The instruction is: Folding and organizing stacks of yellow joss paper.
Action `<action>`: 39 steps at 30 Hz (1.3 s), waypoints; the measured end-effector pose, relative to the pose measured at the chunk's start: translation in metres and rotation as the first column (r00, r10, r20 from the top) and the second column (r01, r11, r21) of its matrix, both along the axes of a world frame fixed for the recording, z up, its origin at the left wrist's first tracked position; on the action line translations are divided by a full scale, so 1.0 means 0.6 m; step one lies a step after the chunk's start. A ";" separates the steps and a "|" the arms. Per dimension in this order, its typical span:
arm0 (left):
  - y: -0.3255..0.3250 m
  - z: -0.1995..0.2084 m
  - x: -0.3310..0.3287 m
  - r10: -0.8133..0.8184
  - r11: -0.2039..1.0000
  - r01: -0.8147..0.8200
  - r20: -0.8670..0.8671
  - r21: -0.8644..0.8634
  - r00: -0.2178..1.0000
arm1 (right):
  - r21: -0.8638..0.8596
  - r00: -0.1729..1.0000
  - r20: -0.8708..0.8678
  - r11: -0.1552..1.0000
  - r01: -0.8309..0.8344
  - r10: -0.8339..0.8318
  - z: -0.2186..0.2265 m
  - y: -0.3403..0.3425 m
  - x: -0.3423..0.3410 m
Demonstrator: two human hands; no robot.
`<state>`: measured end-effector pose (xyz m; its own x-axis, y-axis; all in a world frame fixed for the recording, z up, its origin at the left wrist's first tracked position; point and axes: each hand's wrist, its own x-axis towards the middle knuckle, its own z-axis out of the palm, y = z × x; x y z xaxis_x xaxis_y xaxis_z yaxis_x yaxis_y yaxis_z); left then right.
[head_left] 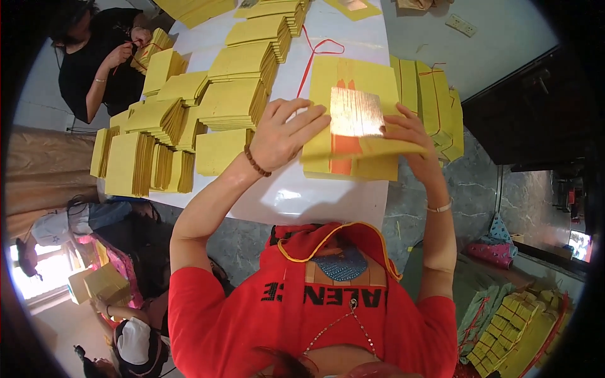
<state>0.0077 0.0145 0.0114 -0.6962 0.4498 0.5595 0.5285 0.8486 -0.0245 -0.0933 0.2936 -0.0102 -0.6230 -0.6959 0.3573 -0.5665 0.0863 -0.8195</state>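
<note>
Rests the left hand (283, 129), palm down with fingers outstretched, at the left edge of one square sheet of shiny silvery-gold foil (357, 112); cannot tell whether pressing or merely touching. Curves the right hand (413, 138) at the raised near flap of one thin yellow paper sheet (378, 150), blurred along that flap; cannot tell how firmly gripped, with thumb hidden. Lies, foil included, atop one thick squarish stack of yellow paper (378, 170) at the near end of the glossy white tabletop (365, 201). Shows orange-red marking above and below the foil, covered in between.

To the left, counts at least a dozen bundles of folded yellow paper (233, 101), overlapping too much for an exact number and cut off at the top. Beyond the stack, counts one loose, looped red string (307, 68). Past the right edge, counts at least three large yellow bundles (435, 91), partly hidden, with red ties. At upper left, includes one co-worker in black (91, 66), handling one yellow bundle (151, 47) with red string.
</note>
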 end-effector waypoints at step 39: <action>0.025 -0.026 0.020 -0.308 0.260 -0.650 0.699 0.714 0.645 | 0.137 0.721 0.615 0.944 0.299 -0.318 0.022 -0.045 0.054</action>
<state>0.0199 0.0296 -0.0045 -0.9663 -0.1805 -0.1837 -0.2005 0.0798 0.9764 -0.0606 0.2664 0.0031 -0.8809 -0.4285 -0.2010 0.1288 0.1916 -0.9730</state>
